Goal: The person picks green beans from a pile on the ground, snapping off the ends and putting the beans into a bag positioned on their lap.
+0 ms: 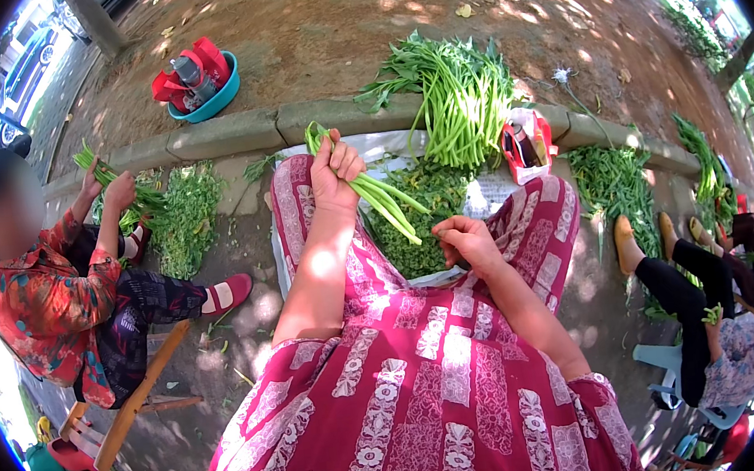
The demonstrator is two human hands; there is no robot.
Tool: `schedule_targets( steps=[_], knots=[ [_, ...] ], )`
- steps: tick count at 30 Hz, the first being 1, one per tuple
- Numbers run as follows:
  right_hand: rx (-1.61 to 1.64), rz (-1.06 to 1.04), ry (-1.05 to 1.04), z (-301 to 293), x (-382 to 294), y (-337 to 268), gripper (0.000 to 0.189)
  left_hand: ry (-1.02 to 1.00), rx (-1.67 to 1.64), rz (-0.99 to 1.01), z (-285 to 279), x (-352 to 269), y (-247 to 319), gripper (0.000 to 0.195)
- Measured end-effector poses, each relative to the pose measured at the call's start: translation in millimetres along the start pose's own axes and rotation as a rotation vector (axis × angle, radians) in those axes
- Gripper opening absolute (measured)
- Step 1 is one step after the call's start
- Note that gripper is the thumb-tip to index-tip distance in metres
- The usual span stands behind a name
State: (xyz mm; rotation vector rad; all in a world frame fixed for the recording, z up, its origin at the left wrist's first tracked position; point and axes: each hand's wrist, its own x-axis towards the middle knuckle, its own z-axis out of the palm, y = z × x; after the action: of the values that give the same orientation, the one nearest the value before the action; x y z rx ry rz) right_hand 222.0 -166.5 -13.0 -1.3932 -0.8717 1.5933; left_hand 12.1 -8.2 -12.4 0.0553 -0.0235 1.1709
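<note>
My left hand [337, 174] is wrapped around a small bunch of green leafy-vegetable stems [384, 204], which look like water spinach. Their cut ends slant down to the right. Close to those ends is my right hand [468, 244], its fingers curled and thumb near the forefinger; whether anything is pinched there cannot be made out. Between my knees, a heap of plucked leaves and bits [411, 239] lies on a white sheet [358, 145]. Beyond it, a large pile of long-stemmed greens [463, 101] rests across the stone kerb [225, 138].
A red-and-white bag [528, 146] with a bottle inside stands right of the pile. Past the kerb sits a teal basin [221, 100] holding red bags and a grey bottle. One person [54, 280] on a wooden stool handles greens at left; another person [736, 364] sits at right.
</note>
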Motion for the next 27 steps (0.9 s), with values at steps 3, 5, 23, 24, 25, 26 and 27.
schedule_targets(
  steps=[3,5,23,24,25,26,27],
  knots=[
    [0.016,-0.098,0.068,4.9,0.3,-0.3,0.016,0.015,-0.024,-0.013,-0.4,-1.4,-2.8,0.021],
    [0.025,-0.070,0.071,3.5,1.5,-0.4,0.018,0.017,0.000,-0.021,0.1,-3.1,-4.0,0.021],
    [0.024,-0.052,-0.172,-0.9,1.0,2.1,0.022,0.026,0.051,-0.085,-1.9,-6.4,-18.4,0.020],
    [0.023,-0.055,-0.172,-0.1,0.7,0.8,0.021,0.027,0.055,-0.087,-2.2,-6.0,-18.5,0.020],
    [0.014,-0.057,-0.169,0.6,0.2,0.0,0.020,0.028,0.059,-0.090,-2.5,-5.9,-18.5,0.020],
    [0.006,-0.060,-0.166,1.3,-0.3,-0.6,0.019,0.029,0.063,-0.093,-2.8,-5.7,-18.7,0.020],
    [-0.002,-0.062,-0.163,1.6,-0.8,-0.9,0.019,0.028,0.075,-0.100,-2.9,-5.8,-19.2,0.020]
  ],
)
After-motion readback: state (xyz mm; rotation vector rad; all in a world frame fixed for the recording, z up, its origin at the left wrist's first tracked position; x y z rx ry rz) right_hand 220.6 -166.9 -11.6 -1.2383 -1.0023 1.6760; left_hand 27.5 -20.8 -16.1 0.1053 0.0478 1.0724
